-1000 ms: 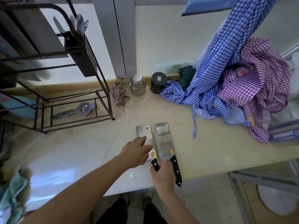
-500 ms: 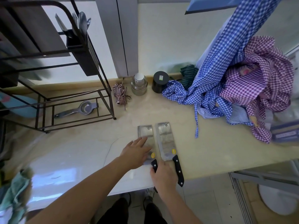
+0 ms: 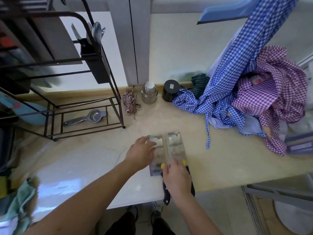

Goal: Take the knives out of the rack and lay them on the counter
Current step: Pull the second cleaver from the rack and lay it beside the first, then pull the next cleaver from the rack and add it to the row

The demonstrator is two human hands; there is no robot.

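Note:
Two steel cleavers with black handles lie flat, side by side, on the beige counter near its front edge. My left hand rests flat on the left cleaver, fingers spread over the blade. My right hand lies on top of both handles, fingers stretched toward the yellow stickers at the base of the blades. The right cleaver is bare along its blade. Both handle ends stick out past the counter's edge. The dark metal rack stands at the back left; I see no knife in it.
A black cutlery holder with forks and spoons hangs on the rack. A metal squeezer lies under it. A small checked pouch, glass jar and black jar stand by the wall. Blue cloth and purple cloth fill the right.
My right hand has slid forward from the end of the left cleaver's handle to lie over both handles. My left hand has stayed on the left blade, and the two cleavers now lie parallel.

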